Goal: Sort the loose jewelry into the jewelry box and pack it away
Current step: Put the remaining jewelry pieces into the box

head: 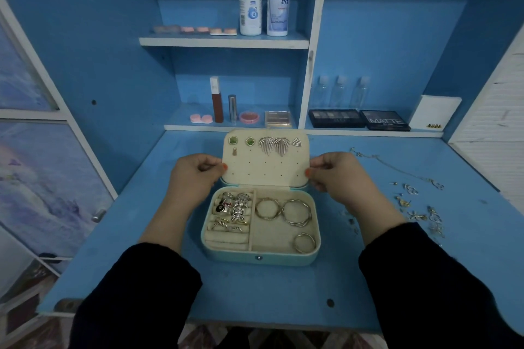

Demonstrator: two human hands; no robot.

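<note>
A mint jewelry box stands in the middle of the blue desk with its cream lid raised upright. Several earrings are pinned in the lid's top rows. Rings fill the left rolls of the base and three hoops lie in the right compartment. My left hand grips the lid's left edge, thumb on the inner face. My right hand grips the lid's right edge the same way. Loose earrings and charms and a thin chain lie on the desk to the right.
The blue desk ends at a front edge near my sleeves. Low shelves behind the box hold makeup palettes, small bottles and lens cases. A higher shelf carries two solution bottles. A cabinet door with a knob stands at left.
</note>
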